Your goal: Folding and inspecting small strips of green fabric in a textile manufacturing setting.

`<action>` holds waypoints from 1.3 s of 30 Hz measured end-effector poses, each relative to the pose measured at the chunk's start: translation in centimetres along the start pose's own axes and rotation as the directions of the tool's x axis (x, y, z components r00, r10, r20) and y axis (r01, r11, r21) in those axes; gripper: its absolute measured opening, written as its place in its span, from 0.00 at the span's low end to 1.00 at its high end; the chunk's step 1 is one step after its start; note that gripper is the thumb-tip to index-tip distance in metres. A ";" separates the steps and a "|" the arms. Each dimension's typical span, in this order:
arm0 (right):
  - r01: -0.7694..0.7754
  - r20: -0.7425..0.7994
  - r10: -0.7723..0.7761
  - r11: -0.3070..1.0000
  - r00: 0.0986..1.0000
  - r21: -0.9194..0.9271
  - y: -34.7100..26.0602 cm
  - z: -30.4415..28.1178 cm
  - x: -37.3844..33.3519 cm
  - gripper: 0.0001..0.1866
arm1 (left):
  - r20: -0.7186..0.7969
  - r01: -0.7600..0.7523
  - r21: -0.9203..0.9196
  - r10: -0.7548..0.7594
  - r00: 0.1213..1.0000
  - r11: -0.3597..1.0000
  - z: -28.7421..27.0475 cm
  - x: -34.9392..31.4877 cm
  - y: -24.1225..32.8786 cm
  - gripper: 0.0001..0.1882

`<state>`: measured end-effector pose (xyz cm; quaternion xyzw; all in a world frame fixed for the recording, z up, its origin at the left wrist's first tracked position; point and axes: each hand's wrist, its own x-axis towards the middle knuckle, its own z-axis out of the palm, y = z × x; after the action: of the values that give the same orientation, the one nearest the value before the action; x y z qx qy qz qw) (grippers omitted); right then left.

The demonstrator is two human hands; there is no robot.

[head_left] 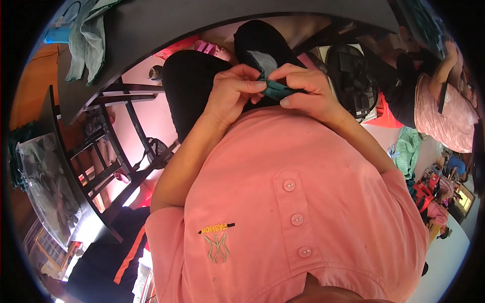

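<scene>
A small folded piece of dark green cloth (277, 90) is stretched between my two hands, just above my lap. My left hand (234, 90) pinches its left end between thumb and forefinger. On the other end, my right hand (309, 92) grips the cloth with its thumb below and fingers above. A pale grey piece of fabric (263, 61) shows behind the fingertips, over my black trousers; whether it joins the green cloth I cannot tell.
A dark table (166, 25) curves across the front, with a pale green cloth (90, 45) hanging over its edge. Black stool frames (108, 146) stand at left. A black bag-like object (349, 78) lies at right, near another person's pink quilted garment (444, 113).
</scene>
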<state>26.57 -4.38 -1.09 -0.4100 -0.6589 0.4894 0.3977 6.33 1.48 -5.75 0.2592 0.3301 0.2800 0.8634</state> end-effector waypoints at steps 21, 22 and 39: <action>-0.080 0.024 0.079 0.996 0.997 0.038 0.1 0.2 1.3 0.12 | -0.254 -0.198 -0.076 0.173 0.952 0.977 0.7 -0.9 1.0 0.12; -0.053 0.027 0.052 0.998 0.998 0.017 0.2 0.2 1.3 0.12 | -0.238 -0.196 -0.063 0.176 0.955 0.979 0.3 -0.8 0.9 0.12; 0.183 -0.077 -0.357 0.637 0.931 -0.749 0.0 0.7 5.0 0.13 | -0.222 -0.236 0.153 0.266 0.938 0.960 2.1 -1.5 1.5 0.15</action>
<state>24.15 0.07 -0.62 -0.4814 -0.8048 0.0724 0.3395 6.41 0.98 -2.85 0.3167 0.4131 0.3961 0.7564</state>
